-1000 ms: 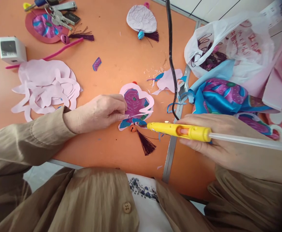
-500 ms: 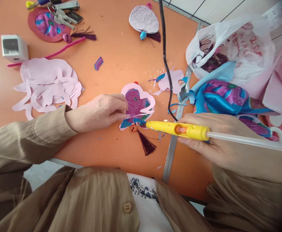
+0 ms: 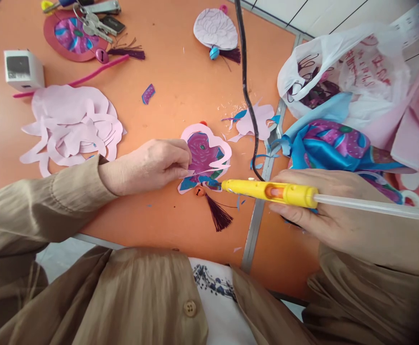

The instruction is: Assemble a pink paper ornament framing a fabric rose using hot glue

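Note:
My right hand (image 3: 313, 199) is wrapped round a yellow hot glue gun (image 3: 252, 188), a long translucent glue stick (image 3: 367, 204) running out of its back. The nozzle points left at the lower edge of a flower-shaped fabric ornament (image 3: 199, 149) in purple and blue. Over the ornament lies a pale pink cut-out border (image 3: 213, 137), its lower strip lifted. My left hand (image 3: 155, 162) pinches that border at its left side, fingertips closed. Below the ornament are an orange bell (image 3: 200, 191) and a dark tassel (image 3: 218, 214).
A black cord (image 3: 244, 72) runs down to the glue gun. Pink cut-outs (image 3: 75, 127) are piled at left, near a white box (image 3: 23, 69). Keys (image 3: 94, 24) lie on a finished ornament. At right are a plastic bag (image 3: 360, 72) and blue-purple fabric (image 3: 331, 148).
The glue gun in my right hand has drawn back slightly to the right, away from the ornament's lower edge. My left hand keeps its pinch; the whole view has shifted a little.

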`<state>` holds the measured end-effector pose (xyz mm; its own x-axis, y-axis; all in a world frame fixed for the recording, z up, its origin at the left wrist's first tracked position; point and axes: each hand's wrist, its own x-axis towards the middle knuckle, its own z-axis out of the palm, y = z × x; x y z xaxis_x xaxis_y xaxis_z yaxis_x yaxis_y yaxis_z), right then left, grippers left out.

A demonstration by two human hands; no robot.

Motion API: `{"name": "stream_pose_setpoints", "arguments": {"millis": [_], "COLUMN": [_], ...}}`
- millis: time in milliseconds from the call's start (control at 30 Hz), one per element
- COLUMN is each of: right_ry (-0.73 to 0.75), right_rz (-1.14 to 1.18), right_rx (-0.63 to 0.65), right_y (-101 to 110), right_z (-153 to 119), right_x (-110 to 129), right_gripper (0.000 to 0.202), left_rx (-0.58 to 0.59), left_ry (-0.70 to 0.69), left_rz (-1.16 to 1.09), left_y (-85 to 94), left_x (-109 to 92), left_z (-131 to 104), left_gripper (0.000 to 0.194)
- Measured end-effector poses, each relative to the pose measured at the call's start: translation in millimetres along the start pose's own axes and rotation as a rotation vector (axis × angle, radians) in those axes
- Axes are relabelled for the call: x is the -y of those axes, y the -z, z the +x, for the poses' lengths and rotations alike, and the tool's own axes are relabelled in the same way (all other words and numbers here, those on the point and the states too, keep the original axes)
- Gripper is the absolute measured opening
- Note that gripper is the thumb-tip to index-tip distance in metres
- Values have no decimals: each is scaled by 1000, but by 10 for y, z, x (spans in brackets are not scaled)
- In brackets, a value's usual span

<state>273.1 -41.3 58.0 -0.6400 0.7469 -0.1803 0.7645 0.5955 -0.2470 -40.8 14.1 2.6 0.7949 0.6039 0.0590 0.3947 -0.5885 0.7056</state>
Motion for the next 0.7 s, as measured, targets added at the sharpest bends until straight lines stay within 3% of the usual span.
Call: {"name": "stream_pose_setpoints", "arguments": {"millis": [433, 700], "right_ry": [10, 13], "right_rz": [46, 84], "right_rx": [34, 17], "right_y": [-18, 118], "right_z": [-20, -23], "right_x": [-32, 19], "right_gripper": [28, 32], "left_rx": [-3, 5], "left_ry": [15, -7], "left_rz": [-5, -2], "left_y": [-3, 5], "left_x": [-10, 0], "left_z": [8, 4], "left_gripper": [23, 22]}}
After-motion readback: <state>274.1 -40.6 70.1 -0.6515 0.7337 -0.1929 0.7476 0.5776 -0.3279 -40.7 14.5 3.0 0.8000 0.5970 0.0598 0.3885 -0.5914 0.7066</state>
